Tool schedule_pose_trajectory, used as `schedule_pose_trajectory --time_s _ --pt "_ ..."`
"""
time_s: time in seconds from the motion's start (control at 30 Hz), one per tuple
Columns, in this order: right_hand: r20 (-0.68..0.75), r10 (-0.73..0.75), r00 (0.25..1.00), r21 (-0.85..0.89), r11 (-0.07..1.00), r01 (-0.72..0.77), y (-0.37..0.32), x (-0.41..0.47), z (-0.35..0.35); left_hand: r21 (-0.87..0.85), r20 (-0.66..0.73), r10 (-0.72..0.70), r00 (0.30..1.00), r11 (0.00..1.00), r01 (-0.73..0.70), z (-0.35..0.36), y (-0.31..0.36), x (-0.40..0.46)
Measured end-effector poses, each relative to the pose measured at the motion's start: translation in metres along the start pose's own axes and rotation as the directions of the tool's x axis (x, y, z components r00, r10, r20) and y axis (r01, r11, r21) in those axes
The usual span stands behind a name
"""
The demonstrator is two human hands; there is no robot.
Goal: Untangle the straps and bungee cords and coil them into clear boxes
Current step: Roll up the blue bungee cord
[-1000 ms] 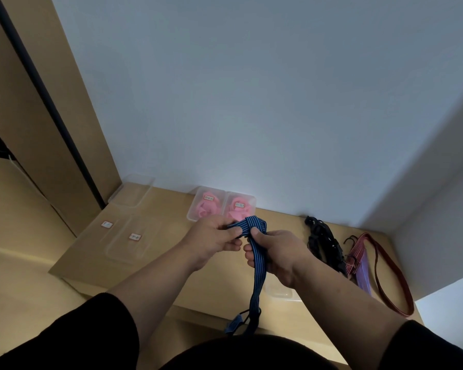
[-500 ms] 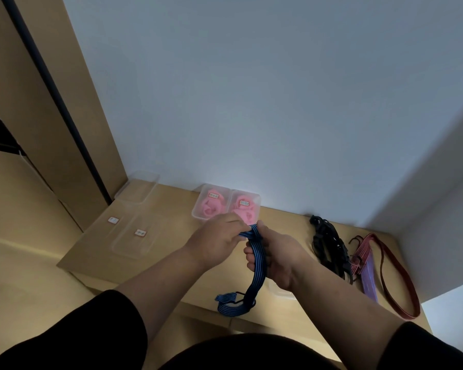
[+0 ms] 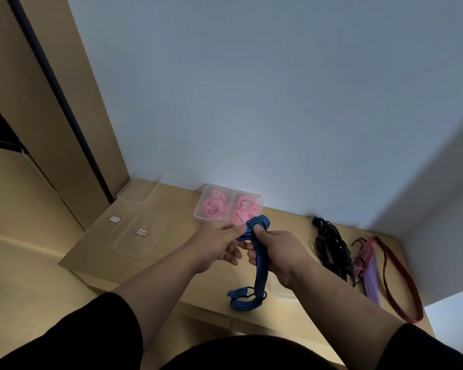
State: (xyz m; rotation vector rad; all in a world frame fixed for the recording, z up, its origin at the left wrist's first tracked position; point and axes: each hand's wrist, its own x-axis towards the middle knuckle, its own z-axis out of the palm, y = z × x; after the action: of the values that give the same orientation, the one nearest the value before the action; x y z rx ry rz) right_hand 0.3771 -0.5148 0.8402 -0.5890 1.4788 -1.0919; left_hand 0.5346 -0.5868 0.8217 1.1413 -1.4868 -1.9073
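Blue bungee cord (image 3: 259, 265) is pinched by left hand (image 3: 217, 247) & right hand (image 3: 275, 255) above worktop (image 3: 177, 257) front edge; vs 1 s ago, tail is drawn up, another loop added—coiling progresses.

The blue bungee cord (image 3: 260, 265) now loops higher between both hands, the left hand (image 3: 216, 245) pinching the folded top, the right hand (image 3: 278, 256) gripping below, and its tail curls up onto the shelf (image 3: 171, 271) edge.
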Motion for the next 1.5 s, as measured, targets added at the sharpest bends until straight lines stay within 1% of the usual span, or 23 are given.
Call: schedule_pose_trajectory --time_s 0.07,0.13,0.2,0.3,0.4,0.5,0.57,0.6,0.67,0.7,0.73,0.8,0.83,0.87,0.93,1.1,1.13,1.2,1.3,1.37,1.4,1.47,1.5 --pt "-0.005 0.014 1.0 -0.008 1.0 -0.014 0.001 0.0 0.0 0.007 -0.007 0.045 0.999 0.999 -0.045 0.0 0.001 0.001" --pt "-0.018 0.031 0.999 -0.004 1.0 -0.031 0.002 0.0 0.001 0.066 -0.047 0.102 0.994 0.993 -0.098 0.0 0.003 0.003" --pt "-0.014 0.049 0.999 0.01 0.999 -0.049 0.003 -0.001 0.002 0.245 -0.104 0.186 0.977 0.957 -0.156 0.001 0.003 0.004" --pt "0.017 0.072 0.997 0.052 0.996 -0.073 0.001 -0.002 0.006 0.555 -0.137 0.333 0.933 0.806 -0.207 0.002 0.003 0.003" --pt "0.021 0.106 0.994 0.087 0.99 -0.108 0.001 -0.004 0.009 0.694 -0.057 0.466 0.883 0.655 -0.3 0.001 0.001 0.002" --pt "0.011 0.137 0.99 0.129 0.982 -0.138 0.001 -0.004 0.01 0.752 0.066 0.582 0.811 0.505 -0.423 0.0 -0.005 0.004" --pt "-0.007 0.139 0.99 0.155 0.978 -0.136 0.0 -0.004 0.01 0.76 0.117 0.613 0.781 0.451 -0.468 -0.001 -0.008 0.005" --pt "-0.018 0.131 0.991 0.165 0.978 -0.127 -0.001 -0.003 0.009 0.749 0.14 0.616 0.775 0.447 -0.49 -0.002 -0.009 0.004" --pt "-0.042 0.109 0.993 0.16 0.982 -0.101 -0.003 -0.002 0.008 0.702 0.159 0.585 0.795 0.499 -0.508 -0.004 -0.009 0.003" --pt "-0.051 0.094 0.994 0.15 0.985 -0.085 -0.004 -0.002 0.006 0.654 0.133 0.547 0.827 0.579 -0.488 -0.004 -0.01 0.002" --pt "-0.053 0.078 0.996 0.141 0.988 -0.07 -0.005 -0.001 0.006 0.57 0.085 0.485 0.87 0.693 -0.442 -0.004 -0.011 0.002" --pt "-0.042 0.053 0.998 0.127 0.991 -0.047 -0.008 -0.001 0.004 0.302 -0.01 0.288 0.958 0.914 -0.272 -0.002 -0.009 -0.001" --pt "-0.034 0.044 0.998 0.121 0.992 -0.04 -0.009 -0.001 0.004 0.156 -0.02 0.184 0.983 0.971 -0.179 -0.001 -0.008 -0.002" --pt "-0.024 0.038 0.999 0.114 0.993 -0.035 -0.01 -0.001 0.004 0.055 -0.014 0.112 0.994 0.992 -0.111 -0.001 -0.007 -0.003" --pt "0.002 0.033 0.999 0.091 0.995 -0.033 -0.01 -0.001 0.004 -0.001 -0.007 0.062 0.998 0.998 -0.062 -0.001 -0.006 -0.003" --pt "0.04 0.04 0.998 0.058 0.997 -0.042 -0.007 -0.003 0.006 -0.102 -0.007 0.083 0.997 0.991 -0.083 -0.003 -0.007 0.006" --pt "0.041 0.05 0.998 0.051 0.997 -0.052 -0.007 -0.004 0.006 -0.085 -0.022 0.103 0.994 0.991 -0.105 -0.002 -0.007 0.006" --pt "0.033 0.073 0.997 0.034 0.997 -0.074 -0.005 -0.005 0.008 0.023 -0.074 0.155 0.985 0.988 -0.153 -0.003 -0.007 0.008" --pt "0.026 0.082 0.996 0.009 0.997 -0.083 -0.003 -0.007 0.009 0.305 -0.13 0.247 0.96 0.932 -0.198 -0.002 -0.003 0.006" --pt "0.045 0.09 0.995 0.0 0.996 -0.09 -0.002 -0.007 0.009 0.5 -0.129 0.336 0.933 0.835 -0.232 0.0 0.0 0.003" --pt "0.067 0.094 0.993 0.004 0.995 -0.095 -0.001 -0.008 0.009 0.599 -0.1 0.406 0.909 0.754 -0.271 0.001 0.002 0.002" --pt "0.106 0.106 0.989 0.031 0.993 -0.11 0.0 -0.01 0.009 0.729 0.021 0.523 0.852 0.575 -0.371 0.002 0.003 0.0" --pt "0.108 0.118 0.987 0.057 0.991 -0.125 0.0 -0.01 0.009 0.747 0.07 0.549 0.833 0.525 -0.409 0.002 0.003 -0.001"
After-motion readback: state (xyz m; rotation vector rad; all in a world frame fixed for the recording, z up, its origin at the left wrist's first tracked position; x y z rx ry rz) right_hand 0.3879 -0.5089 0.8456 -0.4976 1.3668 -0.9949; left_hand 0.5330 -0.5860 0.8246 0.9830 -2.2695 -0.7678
